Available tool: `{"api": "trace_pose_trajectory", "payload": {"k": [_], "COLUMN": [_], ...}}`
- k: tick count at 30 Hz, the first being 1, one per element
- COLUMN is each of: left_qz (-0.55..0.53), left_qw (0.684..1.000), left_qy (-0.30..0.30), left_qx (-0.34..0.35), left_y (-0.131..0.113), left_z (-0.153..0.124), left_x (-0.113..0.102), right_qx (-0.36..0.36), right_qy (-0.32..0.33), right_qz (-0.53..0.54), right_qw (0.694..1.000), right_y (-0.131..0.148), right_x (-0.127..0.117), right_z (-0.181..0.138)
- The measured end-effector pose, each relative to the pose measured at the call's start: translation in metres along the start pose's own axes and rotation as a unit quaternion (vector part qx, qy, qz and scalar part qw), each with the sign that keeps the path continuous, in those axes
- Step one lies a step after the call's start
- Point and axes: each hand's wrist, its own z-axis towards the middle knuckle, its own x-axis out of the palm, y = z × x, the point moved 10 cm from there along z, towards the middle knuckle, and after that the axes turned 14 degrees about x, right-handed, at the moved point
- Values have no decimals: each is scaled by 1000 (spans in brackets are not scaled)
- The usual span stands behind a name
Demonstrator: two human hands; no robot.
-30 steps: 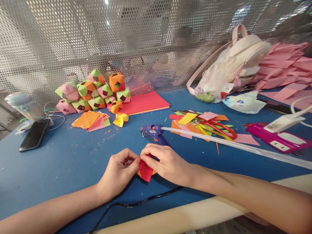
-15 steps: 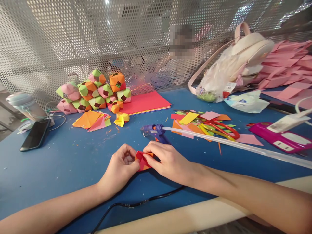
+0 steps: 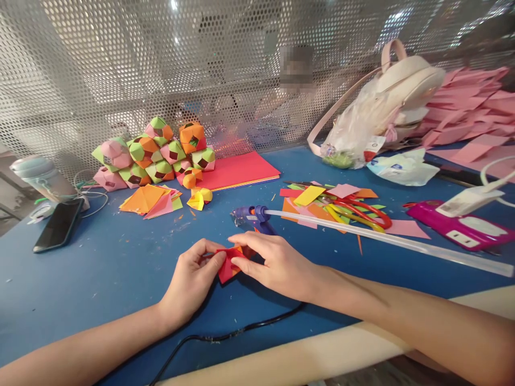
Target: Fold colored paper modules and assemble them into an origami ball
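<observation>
My left hand (image 3: 192, 281) and my right hand (image 3: 270, 264) meet over the blue table (image 3: 108, 268), both pinching a small folded piece of red and orange paper (image 3: 227, 265). The paper is held just above the tabletop between my fingertips. Right behind my right hand lies a blue glue gun (image 3: 254, 216) with a long clear glue stick (image 3: 386, 241) running off to the right. Its black cord (image 3: 225, 335) trails toward the near edge.
A pile of folded paper balls (image 3: 156, 153) and a stack of red sheets (image 3: 237, 169) lie at the back left. Paper scraps with red scissors (image 3: 362, 212) sit right of the glue gun. A phone (image 3: 58, 225), bottle (image 3: 40, 177), pink case (image 3: 458, 230) and pale bag (image 3: 394, 91) ring the table.
The folded paper has been turned and reshaped between my fingers. My hands stayed almost in place, with the right fingers now stretched further over the piece.
</observation>
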Motion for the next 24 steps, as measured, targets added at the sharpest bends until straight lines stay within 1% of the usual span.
{"api": "trace_pose_trajectory", "payload": {"k": [3,7,10,12,16,20,24], "left_qz": [-17,-48,-15,4,-16,-50,-28], "left_qw": [1000,997,998,999,999,997,998], "left_qy": [-9,14,25,18,-7,-5,15], "left_qx": [-14,-60,-51,-43,-40,-53,-51], "left_y": [4,12,10,9,9,10,7], "left_z": [0,-4,-3,-2,-2,-3,-2], "left_x": [-1,8,8,4,0,4,8], "right_qx": [26,22,8,11,36,24,7], "right_qy": [-12,-21,-21,-20,-13,-18,-19], "right_qz": [0,-3,4,15,31,24,18], "right_qw": [1000,1000,1000,1000,999,999,1000], "right_y": [-5,-6,-3,-2,-4,-3,-2], "right_x": [-2,-1,0,-1,-1,1,4], "right_z": [2,3,2,2,5,4,1]}}
